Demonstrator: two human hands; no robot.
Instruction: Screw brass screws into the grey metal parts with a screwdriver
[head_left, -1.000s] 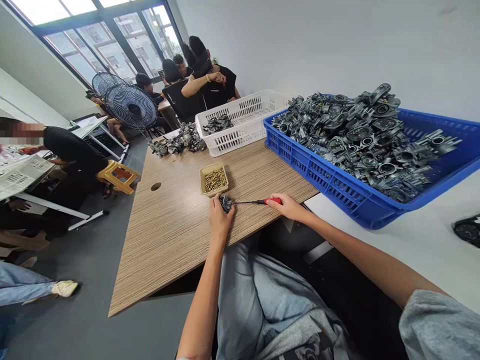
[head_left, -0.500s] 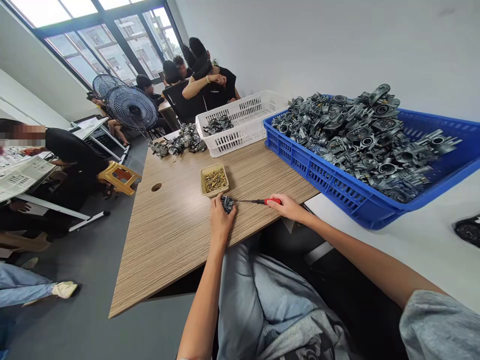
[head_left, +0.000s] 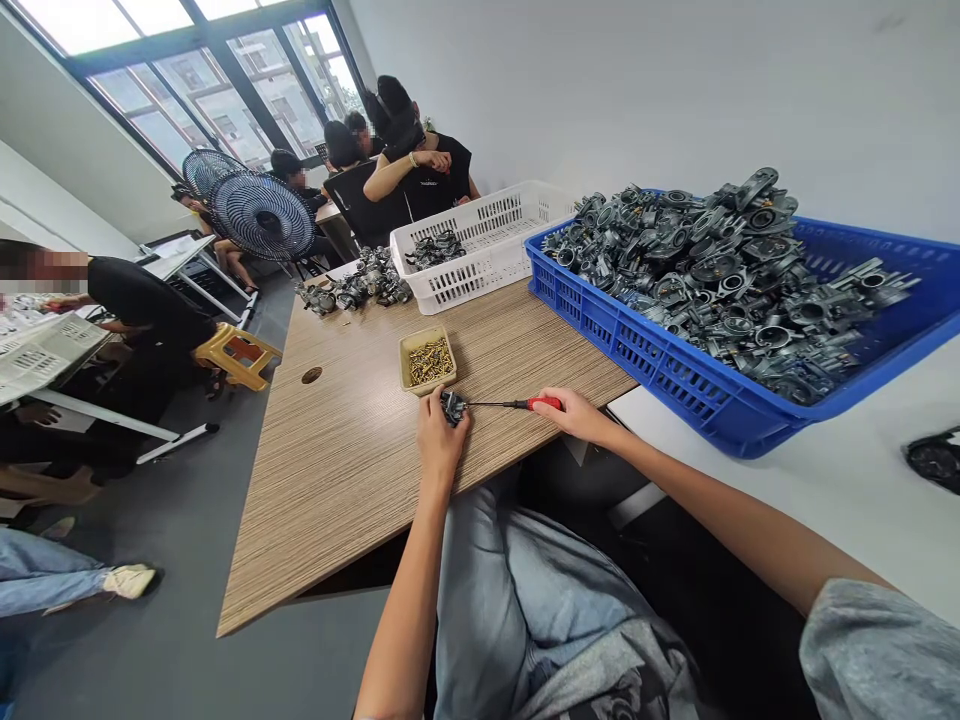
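Note:
My left hand (head_left: 441, 440) is closed around a small grey carburetor (head_left: 453, 407) near the table's front edge. In my right hand (head_left: 576, 413) is a screwdriver (head_left: 545, 403) with a red handle and a long dark shaft. The shaft lies almost level and points left, its tip meeting the carburetor's right side. What the tip touches is too small to make out. Just beyond my left hand stands a small beige tray (head_left: 426, 360) holding many brass-coloured screws.
At the right, a blue crate (head_left: 645, 345) is heaped with carburetor bodies. Behind the tray are a white basket (head_left: 480, 270) with some parts and a pile of carburetors (head_left: 360, 285) on the wooden table (head_left: 322, 480). A co-worker (head_left: 424, 170) sits beyond the basket.

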